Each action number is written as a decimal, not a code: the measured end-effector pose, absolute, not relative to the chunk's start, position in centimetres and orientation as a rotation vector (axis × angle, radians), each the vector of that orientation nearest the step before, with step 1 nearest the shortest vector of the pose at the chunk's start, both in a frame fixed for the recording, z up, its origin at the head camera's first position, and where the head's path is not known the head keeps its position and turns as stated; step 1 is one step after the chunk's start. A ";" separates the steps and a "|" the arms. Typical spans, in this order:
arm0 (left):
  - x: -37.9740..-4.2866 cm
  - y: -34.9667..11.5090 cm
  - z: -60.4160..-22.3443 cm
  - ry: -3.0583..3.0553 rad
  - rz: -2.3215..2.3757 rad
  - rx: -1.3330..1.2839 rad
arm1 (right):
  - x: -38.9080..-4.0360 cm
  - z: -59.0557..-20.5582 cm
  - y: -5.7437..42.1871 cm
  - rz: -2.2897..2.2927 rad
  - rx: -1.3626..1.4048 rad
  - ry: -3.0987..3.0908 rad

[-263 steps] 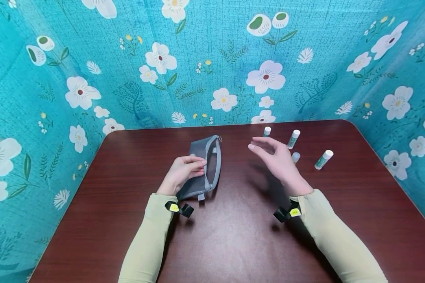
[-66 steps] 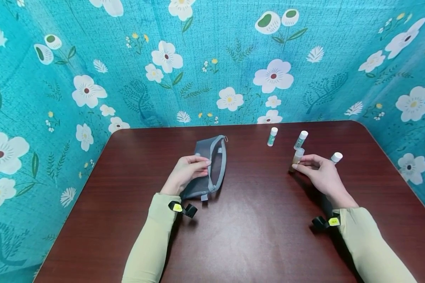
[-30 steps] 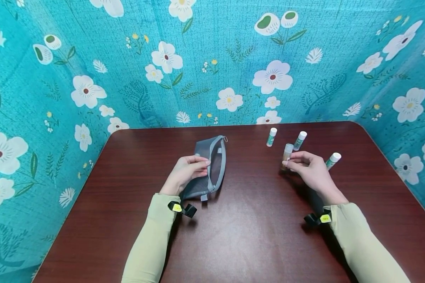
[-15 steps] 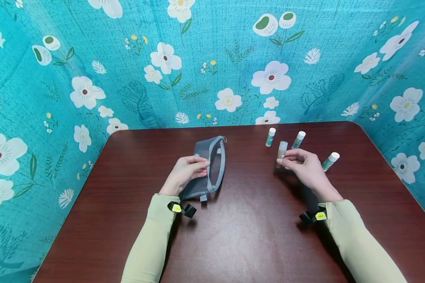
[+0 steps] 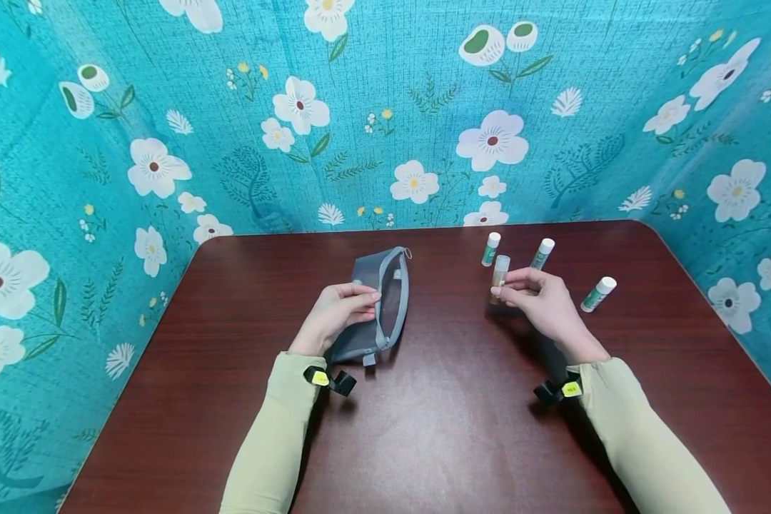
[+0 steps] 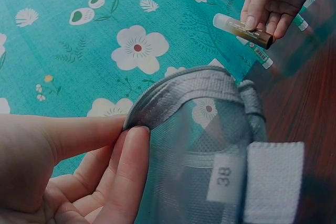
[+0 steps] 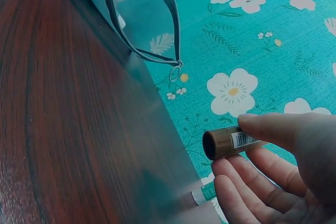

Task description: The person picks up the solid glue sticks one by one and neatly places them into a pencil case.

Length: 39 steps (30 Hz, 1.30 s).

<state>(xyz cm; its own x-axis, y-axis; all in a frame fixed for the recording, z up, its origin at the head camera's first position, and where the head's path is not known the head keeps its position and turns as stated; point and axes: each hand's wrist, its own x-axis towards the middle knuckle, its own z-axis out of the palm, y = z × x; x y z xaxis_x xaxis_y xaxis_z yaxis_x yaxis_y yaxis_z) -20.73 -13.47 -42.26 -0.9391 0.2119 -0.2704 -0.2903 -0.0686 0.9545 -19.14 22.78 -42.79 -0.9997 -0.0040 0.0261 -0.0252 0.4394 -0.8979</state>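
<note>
— Head view: where is my right hand point(image 5: 542, 303)?
— Above the desk point(image 5: 424, 428), fingers point(image 7: 273, 129) pinching a brown tube point(image 5: 498, 275), right of the grey pouch point(image 5: 379, 300).
— And my left hand point(image 5: 337, 314)?
— I see it pinching the pouch's open rim. Three white-capped tubes point(image 5: 599, 293) lie behind.

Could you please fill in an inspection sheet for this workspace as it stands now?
Surface: dark red-brown wooden table, glossy.
Job's things: grey mesh pouch, mouth open; brown tube with clear cap, lifted off the table.
Clutter: three white-capped green tubes at the far right.
Hands: left hand pinches the pouch rim; right hand pinches the brown tube.
Cables: nothing seen.
Surroundings: teal floral cloth behind and beside the table.
</note>
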 end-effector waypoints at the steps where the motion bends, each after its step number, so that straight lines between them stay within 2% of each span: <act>1: -20.7 -13.5 -42.3 1.874 2.072 -0.086 | -19.2 -42.8 22.7 1.655 0.028 -2.649; 39: -20.7 -13.2 -42.5 1.878 2.064 -0.092 | -20.8 -42.7 16.7 1.879 0.174 -2.575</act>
<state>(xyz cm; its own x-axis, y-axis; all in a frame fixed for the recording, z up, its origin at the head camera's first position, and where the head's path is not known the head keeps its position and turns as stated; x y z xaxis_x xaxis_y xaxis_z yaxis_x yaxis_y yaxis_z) -20.74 -13.17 -42.51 -0.9374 0.2101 -0.2777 -0.2962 -0.0618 0.9531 -20.81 16.69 -42.67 -0.9927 -0.1181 0.0231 -0.0580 0.3019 -0.9516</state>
